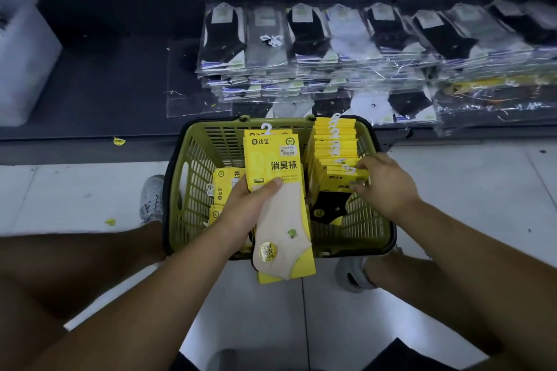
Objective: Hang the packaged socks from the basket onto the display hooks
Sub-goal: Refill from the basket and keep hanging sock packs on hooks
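In the head view, the green basket [193, 190] stood on the pale tiled floor between the person's feet, just short of a dark low shelf [105, 84]. The left hand [250, 205] gripped a cream-sock pack [280, 166] upright over the basket's middle, thumb across the yellow card and fingers curled behind. A second card edge showed behind it, so the hand may have held more than one.

The right hand [385, 184] reached into the right side of the basket, fingers and thumb closed on the front pack [343, 182] of a row of packs [336, 141] standing on edge with white hangers up. Flat packs [224, 187] lay at the basket's left. On the shelf beyond, clear-bagged socks [316, 39] lay in stacks.

No display hooks were in view, so no pack could be seen hung. By the look of it the work was at the gathering stage — the basket was well stocked, and most of the hanging was left to do.
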A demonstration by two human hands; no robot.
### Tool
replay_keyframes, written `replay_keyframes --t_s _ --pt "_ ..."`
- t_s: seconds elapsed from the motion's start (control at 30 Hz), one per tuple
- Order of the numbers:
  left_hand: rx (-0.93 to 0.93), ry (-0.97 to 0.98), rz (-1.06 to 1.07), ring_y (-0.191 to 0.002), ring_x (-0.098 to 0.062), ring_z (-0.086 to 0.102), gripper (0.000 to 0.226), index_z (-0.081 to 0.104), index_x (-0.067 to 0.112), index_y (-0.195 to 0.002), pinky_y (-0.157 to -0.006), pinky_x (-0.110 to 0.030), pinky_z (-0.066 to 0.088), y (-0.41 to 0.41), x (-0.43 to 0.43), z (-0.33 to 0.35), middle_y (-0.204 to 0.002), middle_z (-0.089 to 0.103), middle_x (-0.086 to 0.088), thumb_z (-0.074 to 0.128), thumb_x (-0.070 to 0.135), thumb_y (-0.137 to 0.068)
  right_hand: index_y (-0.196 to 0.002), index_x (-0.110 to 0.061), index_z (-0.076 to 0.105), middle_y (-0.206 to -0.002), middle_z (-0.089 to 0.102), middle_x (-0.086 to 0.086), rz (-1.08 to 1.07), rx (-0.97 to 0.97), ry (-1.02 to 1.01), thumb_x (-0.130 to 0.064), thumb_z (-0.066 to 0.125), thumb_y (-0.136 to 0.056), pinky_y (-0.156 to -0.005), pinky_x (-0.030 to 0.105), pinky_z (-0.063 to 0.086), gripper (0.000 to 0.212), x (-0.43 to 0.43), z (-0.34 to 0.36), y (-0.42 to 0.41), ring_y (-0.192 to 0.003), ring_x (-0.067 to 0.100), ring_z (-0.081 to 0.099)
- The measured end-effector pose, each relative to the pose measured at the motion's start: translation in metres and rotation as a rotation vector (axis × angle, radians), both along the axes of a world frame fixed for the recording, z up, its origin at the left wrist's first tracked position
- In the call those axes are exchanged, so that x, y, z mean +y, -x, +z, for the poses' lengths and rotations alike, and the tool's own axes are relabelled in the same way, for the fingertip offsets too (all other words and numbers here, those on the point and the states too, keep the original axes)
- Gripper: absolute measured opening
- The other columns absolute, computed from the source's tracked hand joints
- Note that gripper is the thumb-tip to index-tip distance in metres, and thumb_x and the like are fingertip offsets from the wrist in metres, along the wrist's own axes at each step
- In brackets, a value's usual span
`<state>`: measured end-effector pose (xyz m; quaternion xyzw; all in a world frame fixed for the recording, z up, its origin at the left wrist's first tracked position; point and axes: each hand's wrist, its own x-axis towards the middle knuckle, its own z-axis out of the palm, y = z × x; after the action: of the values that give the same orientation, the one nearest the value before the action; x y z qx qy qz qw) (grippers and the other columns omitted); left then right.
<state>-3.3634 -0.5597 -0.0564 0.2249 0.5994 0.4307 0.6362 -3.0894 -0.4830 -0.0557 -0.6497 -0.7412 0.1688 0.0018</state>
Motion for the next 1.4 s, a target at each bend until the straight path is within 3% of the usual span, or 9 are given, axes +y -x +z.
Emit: replay_keyframes --t_s 0.2,0.43,0.6,0.8,0.87,1.03,1.2,1.33,1.4 --pt "0.013 -0.001 0.007 -0.089 -0.011 0.08 0.024 0.069 0.023 -0.122 -0.071 -0.028 0.06 0.0 0.003 -0.003 -0.103 0.083 0.008 0.073 0.02 -0.098 -0.113 -0.02 0.069 -0.116 0.055 0.006 0.037 -0.055 0.047 -0.031 0.074 -0.088 -0.085 0.037 0.052 0.027 0.004 -0.005 -0.001 -0.116 0.027 0.051" --pt "0.117 -0.056 -0.024 -0.1 -0.015 0.078 0.026 0.07 0.02 -0.127 -0.08 -0.031 0.059 0.016 0.023 0.008 -0.115 0.08 0.003 0.07 0.025 -0.101 -0.081 -0.029 0.059 -0.093 0.067 -0.007 0.103 0.224 0.269 -0.025 0.082 -0.083 -0.073 0.028 0.042 0.023 0.04 0.058 -0.017 -0.087 0.013 0.063" --pt "0.172 -0.123 -0.047 -0.107 -0.013 0.076 0.022 0.071 0.028 -0.125 -0.092 -0.035 0.058 0.029 0.037 0.015 -0.116 0.08 0.01 0.066 0.031 -0.104 -0.09 -0.037 0.064 -0.101 0.068 -0.015 0.141 0.396 0.276 -0.033 0.079 -0.085 -0.079 0.019 0.041 0.016 0.049 0.1 -0.002 -0.094 -0.003 0.06" --pt "0.171 -0.163 -0.129 -0.096 0.014 0.07 0.014 0.067 0.039 -0.114 -0.079 -0.009 0.053 0.026 0.038 0.027 -0.101 0.077 0.033 0.058 0.03 -0.108 -0.107 -0.021 0.068 -0.106 0.072 -0.004 0.168 0.689 0.352 -0.025 0.069 -0.094 -0.087 0.029 0.051 0.014 0.043 0.116 0.051 -0.098 0.009 0.067" --pt "0.116 -0.158 -0.133 -0.102 0.009 0.072 0.017 0.068 0.036 -0.117 -0.084 -0.013 0.053 0.021 0.037 0.032 -0.106 0.078 0.028 0.054 0.032 -0.109 -0.11 -0.017 0.068 -0.104 0.07 -0.003 0.132 0.7 0.284 -0.025 0.068 -0.095 -0.077 0.021 0.048 0.017 0.041 0.11 0.066 -0.084 -0.001 0.063" --pt "0.019 -0.203 -0.154 -0.104 -0.003 0.076 0.053 0.068 0.03 -0.124 -0.08 -0.017 0.059 0.016 0.033 0.04 -0.112 0.081 0.015 0.057 0.064 -0.084 -0.104 -0.009 0.066 -0.088 0.067 0.016 -0.056 0.856 0.245 -0.02 0.069 -0.095 -0.063 0.034 0.049 0.015 0.036 0.094 0.082 -0.062 0.019 0.054" --pt "0.085 -0.161 -0.193 -0.105 -0.014 0.078 0.041 0.069 0.028 -0.119 -0.091 -0.031 0.061 0.01 0.031 0.031 -0.112 0.082 0.005 0.078 0.044 -0.082 -0.099 -0.01 0.068 -0.092 0.069 0.011 -0.281 1.032 0.257 -0.026 0.073 -0.092 -0.061 0.032 0.059 0.017 0.037 0.074 0.07 -0.069 0.017 0.069" --pt "0.053 -0.116 -0.106 -0.1 -0.014 0.08 0.022 0.072 0.026 -0.117 -0.078 -0.023 0.062 0.011 0.028 0.019 -0.108 0.083 0.005 0.075 0.029 -0.096 -0.083 -0.018 0.067 -0.081 0.067 -0.005 -0.273 0.538 0.051 -0.027 0.071 -0.091 -0.064 0.016 0.046 0.013 0.039 0.038 0.026 -0.073 0.011 0.065" --pt "0.016 -0.083 -0.042 -0.098 -0.014 0.08 0.021 0.072 0.025 -0.118 -0.073 -0.022 0.062 0.014 0.027 0.015 -0.107 0.083 0.004 0.074 0.028 -0.097 -0.094 -0.018 0.068 -0.09 0.065 -0.003 -0.168 0.271 0.039 -0.025 0.076 -0.087 -0.072 0.024 0.044 0.013 0.032 0.021 0.009 -0.085 0.018 0.063"
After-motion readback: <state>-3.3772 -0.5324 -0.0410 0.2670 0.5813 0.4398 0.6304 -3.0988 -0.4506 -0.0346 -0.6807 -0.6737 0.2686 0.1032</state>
